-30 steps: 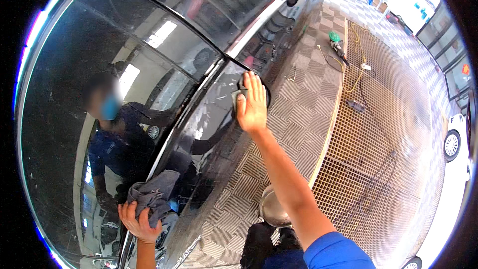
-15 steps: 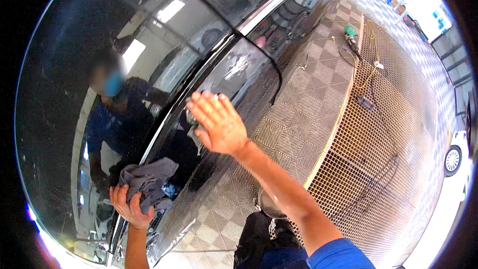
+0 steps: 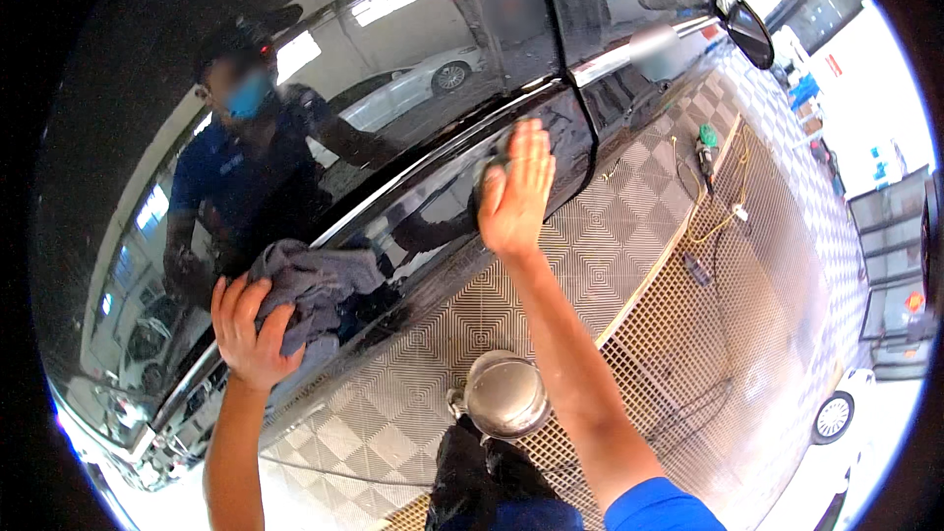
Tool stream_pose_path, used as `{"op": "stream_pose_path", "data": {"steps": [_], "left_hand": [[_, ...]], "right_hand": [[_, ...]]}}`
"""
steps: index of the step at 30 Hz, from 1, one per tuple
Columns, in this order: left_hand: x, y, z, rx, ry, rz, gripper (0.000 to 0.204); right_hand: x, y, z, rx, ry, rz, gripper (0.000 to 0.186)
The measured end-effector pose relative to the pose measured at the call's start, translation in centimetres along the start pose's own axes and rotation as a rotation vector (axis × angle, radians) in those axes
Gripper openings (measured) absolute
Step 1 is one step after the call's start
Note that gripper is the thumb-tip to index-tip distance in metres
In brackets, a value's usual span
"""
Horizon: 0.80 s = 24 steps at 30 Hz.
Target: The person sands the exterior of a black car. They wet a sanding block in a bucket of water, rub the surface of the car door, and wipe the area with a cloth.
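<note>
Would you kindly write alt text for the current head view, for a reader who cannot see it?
A person's right hand, fingers outstretched, lies against the side of a glossy dark car, while the left hand grips a crumpled grey cloth. Beyond, a green-ended tool lies on the patterned floor beside a grating.

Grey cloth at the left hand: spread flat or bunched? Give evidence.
Bunched: deep folds crease the grey cloth at the left hand.

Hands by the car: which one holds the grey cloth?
The left hand, with the cloth bunched against it; the right hand lies farther along the black car, apart from that cloth.
</note>
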State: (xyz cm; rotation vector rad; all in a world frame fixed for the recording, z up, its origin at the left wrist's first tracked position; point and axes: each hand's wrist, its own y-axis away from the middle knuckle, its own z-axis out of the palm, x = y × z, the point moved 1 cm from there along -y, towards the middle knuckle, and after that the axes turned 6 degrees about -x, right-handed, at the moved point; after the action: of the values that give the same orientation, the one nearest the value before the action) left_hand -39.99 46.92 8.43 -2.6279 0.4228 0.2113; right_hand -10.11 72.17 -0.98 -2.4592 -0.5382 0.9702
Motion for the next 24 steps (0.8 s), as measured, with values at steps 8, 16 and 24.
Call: {"op": "stream_pose_path", "data": {"steps": [8, 16, 24], "left_hand": [[1.4, -0.5, -1.4, 0.048, 0.044, -0.148, 0.047], [17.7, -0.8, 4.6, 0.212, 0.137, -0.944, 0.047], [42.6, 13.4, 21.8, 0.579, 0.755, -1.839, 0.029]], "right_hand": [[-11.3, 14.5, 3.2, -0.288, -0.14, -0.109, 0.069], [-3.0, 14.6, -7.1, -0.858, -1.896, 0.717, 0.049], [3.7, 19.9, -10.0, -1.296, -1.851, 1.22, 0.043]]}}
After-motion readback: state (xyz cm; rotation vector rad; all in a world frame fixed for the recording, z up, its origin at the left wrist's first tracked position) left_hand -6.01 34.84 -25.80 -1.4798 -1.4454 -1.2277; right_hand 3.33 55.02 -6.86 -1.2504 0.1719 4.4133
